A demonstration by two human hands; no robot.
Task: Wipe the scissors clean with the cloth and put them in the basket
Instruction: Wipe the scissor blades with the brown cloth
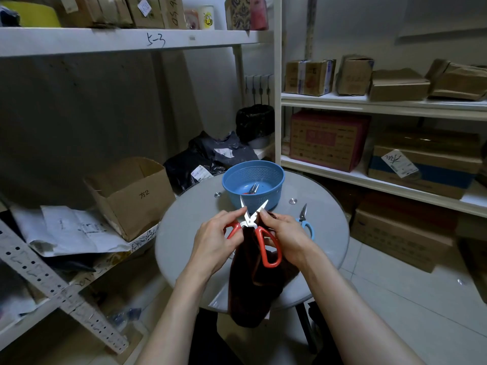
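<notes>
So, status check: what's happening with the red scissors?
Left hand grips red scissors, blades open. Right hand pinches cloth against one blade. Basket just behind, nothing between; blue scissors lie aside.

Basket (274, 177) behind held scissors (254, 225), second scissors (305, 219) right, cloth (253, 285) below

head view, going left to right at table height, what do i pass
open cardboard box → left hand → red scissors → right hand, gripping the cloth → blue scissors
</notes>
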